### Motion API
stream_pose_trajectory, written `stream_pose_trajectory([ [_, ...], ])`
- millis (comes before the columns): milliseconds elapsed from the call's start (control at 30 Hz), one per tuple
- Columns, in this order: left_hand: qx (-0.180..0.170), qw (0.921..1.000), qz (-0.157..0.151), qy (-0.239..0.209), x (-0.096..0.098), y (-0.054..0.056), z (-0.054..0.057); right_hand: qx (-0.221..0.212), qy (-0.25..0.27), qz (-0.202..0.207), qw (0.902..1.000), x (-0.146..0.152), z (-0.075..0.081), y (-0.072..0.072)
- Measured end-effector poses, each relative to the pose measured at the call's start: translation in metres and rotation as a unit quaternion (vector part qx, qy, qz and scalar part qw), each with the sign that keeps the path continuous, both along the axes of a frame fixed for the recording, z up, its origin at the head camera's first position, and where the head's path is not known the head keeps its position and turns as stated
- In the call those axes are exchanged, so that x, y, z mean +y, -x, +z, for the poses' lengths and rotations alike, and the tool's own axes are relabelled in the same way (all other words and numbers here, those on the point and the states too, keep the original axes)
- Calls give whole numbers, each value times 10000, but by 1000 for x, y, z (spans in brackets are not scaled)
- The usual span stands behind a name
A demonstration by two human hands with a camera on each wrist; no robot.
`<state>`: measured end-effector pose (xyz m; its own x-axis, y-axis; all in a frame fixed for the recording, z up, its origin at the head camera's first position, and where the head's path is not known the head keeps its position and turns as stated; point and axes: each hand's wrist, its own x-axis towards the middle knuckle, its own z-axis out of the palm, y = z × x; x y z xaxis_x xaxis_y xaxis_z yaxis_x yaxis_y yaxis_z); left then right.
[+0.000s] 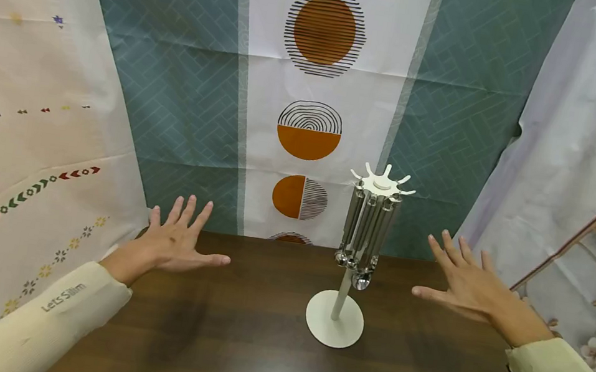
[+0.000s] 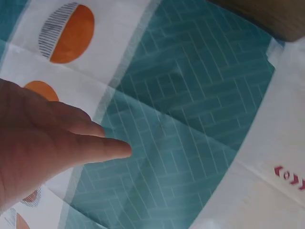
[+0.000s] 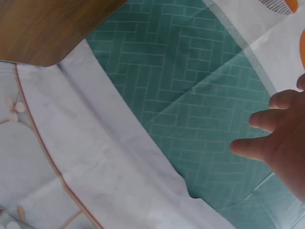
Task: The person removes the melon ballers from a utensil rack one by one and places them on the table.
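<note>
Both hands are raised above the dark table with fingers spread, holding nothing. The left hand (image 1: 171, 243) is on the left side of the head view, its thumb pointing toward the middle; part of it also shows in the left wrist view. On the right, the right hand (image 1: 470, 285) mirrors it, closest to a white utensil stand (image 1: 335, 319) but apart from it. Several shiny metal utensils (image 1: 368, 227) hang from the stand's radial hooks, bunched at the front. Their lower ends look rounded, one like a small ladle or spoon; the exact kinds cannot be told.
The brown wooden table (image 1: 231, 353) reaches back to a hanging teal and white cloth (image 1: 184, 102) with orange circles. A cream patterned cloth (image 1: 13, 161) hangs at the left, and a white floral cloth (image 1: 581, 141) at the right.
</note>
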<state>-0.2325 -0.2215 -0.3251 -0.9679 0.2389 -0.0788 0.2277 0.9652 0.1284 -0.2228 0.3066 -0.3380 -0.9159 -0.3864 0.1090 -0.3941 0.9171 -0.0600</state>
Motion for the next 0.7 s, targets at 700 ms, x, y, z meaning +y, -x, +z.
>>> stream_pose_trajectory([
  [700,74,9646,-254,-2625,50,18,-16,114,1662,698,9835,-33,62,25],
])
